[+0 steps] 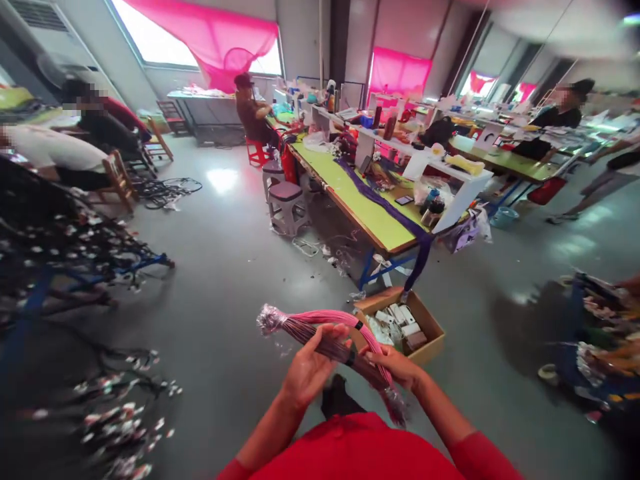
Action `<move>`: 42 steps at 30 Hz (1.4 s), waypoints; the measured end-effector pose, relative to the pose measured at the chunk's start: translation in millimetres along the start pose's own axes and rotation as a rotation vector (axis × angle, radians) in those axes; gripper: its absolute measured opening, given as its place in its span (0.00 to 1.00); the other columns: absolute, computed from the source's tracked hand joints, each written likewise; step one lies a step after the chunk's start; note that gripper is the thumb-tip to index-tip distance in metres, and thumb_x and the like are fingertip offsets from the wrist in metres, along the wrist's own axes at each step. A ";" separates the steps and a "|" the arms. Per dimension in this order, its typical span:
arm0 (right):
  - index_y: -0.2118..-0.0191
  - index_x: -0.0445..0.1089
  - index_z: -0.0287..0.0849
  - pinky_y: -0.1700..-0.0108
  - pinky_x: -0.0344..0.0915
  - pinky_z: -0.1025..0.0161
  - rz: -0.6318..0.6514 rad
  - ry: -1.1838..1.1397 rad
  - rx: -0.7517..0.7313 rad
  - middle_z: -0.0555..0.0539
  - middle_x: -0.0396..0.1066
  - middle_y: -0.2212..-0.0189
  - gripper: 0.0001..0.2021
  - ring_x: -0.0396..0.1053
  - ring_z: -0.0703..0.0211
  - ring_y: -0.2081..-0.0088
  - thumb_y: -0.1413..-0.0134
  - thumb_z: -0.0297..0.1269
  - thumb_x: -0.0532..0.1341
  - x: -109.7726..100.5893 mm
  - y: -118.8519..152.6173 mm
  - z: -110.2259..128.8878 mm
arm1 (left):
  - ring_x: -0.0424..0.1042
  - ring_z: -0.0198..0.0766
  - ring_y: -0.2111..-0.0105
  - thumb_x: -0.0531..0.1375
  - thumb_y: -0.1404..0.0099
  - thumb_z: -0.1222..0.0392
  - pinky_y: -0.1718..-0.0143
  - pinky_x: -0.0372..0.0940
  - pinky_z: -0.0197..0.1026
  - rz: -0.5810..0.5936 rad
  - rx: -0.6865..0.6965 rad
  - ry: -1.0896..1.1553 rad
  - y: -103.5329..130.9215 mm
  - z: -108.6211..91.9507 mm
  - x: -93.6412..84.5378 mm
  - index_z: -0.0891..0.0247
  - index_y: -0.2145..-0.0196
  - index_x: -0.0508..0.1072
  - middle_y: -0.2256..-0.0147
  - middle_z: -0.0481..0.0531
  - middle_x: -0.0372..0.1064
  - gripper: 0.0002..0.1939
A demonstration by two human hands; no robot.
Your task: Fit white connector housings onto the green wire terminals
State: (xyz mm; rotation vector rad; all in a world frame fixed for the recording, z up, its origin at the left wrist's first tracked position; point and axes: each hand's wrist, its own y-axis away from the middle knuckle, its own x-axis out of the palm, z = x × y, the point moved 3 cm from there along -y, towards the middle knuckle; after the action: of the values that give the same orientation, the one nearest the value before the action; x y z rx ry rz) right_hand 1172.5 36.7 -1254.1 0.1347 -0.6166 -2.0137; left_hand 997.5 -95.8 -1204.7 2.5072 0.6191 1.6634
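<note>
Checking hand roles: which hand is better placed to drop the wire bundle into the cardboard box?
Probably right: the right hand grips the pink wire bundle beside the cardboard box; the left hand is farther away.

The wire bundle looks plastic-sheathed (clear glossy film wraps its end), beside a matt cardboard box.

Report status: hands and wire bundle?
Left hand, right hand both gripping pink wire bundle. Cardboard box on floor beyond. Nothing between.
</note>
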 end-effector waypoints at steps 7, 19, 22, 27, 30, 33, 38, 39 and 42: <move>0.69 0.67 0.44 0.79 0.61 0.65 -0.145 0.016 -0.019 0.56 0.62 0.83 0.22 0.59 0.64 0.83 0.54 0.59 0.67 1.0 -189.6 116.9 | 0.74 0.50 0.47 0.69 0.38 0.53 0.36 0.60 0.56 -0.007 0.054 -0.022 -165.7 -151.0 -1.2 0.62 0.58 0.80 0.53 0.56 0.79 0.14; 0.71 0.70 0.41 0.69 0.58 0.65 -0.673 0.196 -0.484 0.53 0.62 0.77 0.25 0.57 0.62 0.73 0.55 0.61 0.67 -94.4 -504.6 380.0 | 0.74 0.50 0.48 0.68 0.39 0.46 0.43 0.64 0.50 0.184 -0.228 -0.344 -486.8 -389.0 -9.2 0.64 0.49 0.76 0.45 0.66 0.73 0.26; 0.70 0.70 0.41 0.68 0.59 0.64 -0.796 0.230 -0.554 0.53 0.62 0.77 0.24 0.58 0.62 0.73 0.52 0.60 0.66 -141.7 -574.2 442.1 | 0.77 0.49 0.51 0.68 0.39 0.46 0.47 0.67 0.49 0.138 -0.309 -0.391 -557.7 -424.3 -15.8 0.65 0.50 0.77 0.47 0.68 0.74 0.24; 0.70 0.66 0.42 0.65 0.59 0.64 -0.930 0.326 -0.640 0.54 0.62 0.75 0.24 0.58 0.62 0.70 0.47 0.61 0.61 -241.2 -727.8 556.1 | 0.79 0.50 0.56 0.71 0.43 0.49 0.51 0.70 0.47 -0.208 -0.239 -0.463 -679.9 -477.9 -69.6 0.66 0.55 0.79 0.52 0.66 0.77 0.22; 0.69 0.64 0.42 0.63 0.61 0.64 -0.950 0.413 -0.606 0.53 0.65 0.73 0.23 0.60 0.61 0.69 0.43 0.60 0.57 -299.2 -833.2 628.4 | 0.80 0.46 0.58 0.70 0.41 0.54 0.51 0.71 0.46 -0.413 -0.170 -0.501 -734.4 -518.5 -97.5 0.63 0.60 0.80 0.57 0.61 0.80 0.13; 0.67 0.66 0.40 0.60 0.63 0.63 -0.932 0.525 -0.475 0.51 0.68 0.71 0.19 0.63 0.61 0.67 0.39 0.53 0.59 -347.2 -929.0 677.9 | 0.81 0.47 0.59 0.69 0.40 0.57 0.48 0.70 0.48 -0.605 -0.099 -0.526 -768.2 -559.1 -113.6 0.62 0.63 0.79 0.61 0.57 0.81 0.09; 0.59 0.71 0.38 0.53 0.68 0.53 -0.905 0.690 -0.192 0.46 0.73 0.60 0.14 0.71 0.56 0.59 0.37 0.46 0.62 -387.6 -1024.9 675.1 | 0.80 0.51 0.55 0.67 0.40 0.59 0.45 0.69 0.51 -0.792 -0.041 -0.556 -805.1 -598.9 -120.3 0.62 0.63 0.78 0.61 0.58 0.81 0.08; 0.57 0.71 0.38 0.50 0.68 0.51 -0.909 0.713 -0.158 0.45 0.73 0.57 0.14 0.72 0.54 0.56 0.36 0.45 0.62 -390.0 -1033.0 667.7 | 0.80 0.51 0.55 0.66 0.40 0.59 0.45 0.70 0.52 -0.806 -0.046 -0.570 -812.8 -602.6 -119.6 0.63 0.62 0.78 0.60 0.60 0.81 0.08; 0.51 0.70 0.36 0.43 0.62 0.46 -0.940 0.766 -0.137 0.39 0.71 0.50 0.14 0.68 0.47 0.47 0.38 0.40 0.64 -389.5 -1037.7 648.7 | 0.80 0.50 0.57 0.65 0.39 0.58 0.46 0.70 0.51 -0.790 -0.078 -0.644 -840.8 -610.2 -115.4 0.65 0.61 0.77 0.60 0.62 0.80 0.10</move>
State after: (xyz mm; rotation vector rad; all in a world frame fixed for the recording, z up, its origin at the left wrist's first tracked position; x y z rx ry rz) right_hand 327.5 1003.8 -1249.7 1.2315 0.1354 -2.5947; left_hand 167.2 534.1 -1284.8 2.0966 1.1869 0.5629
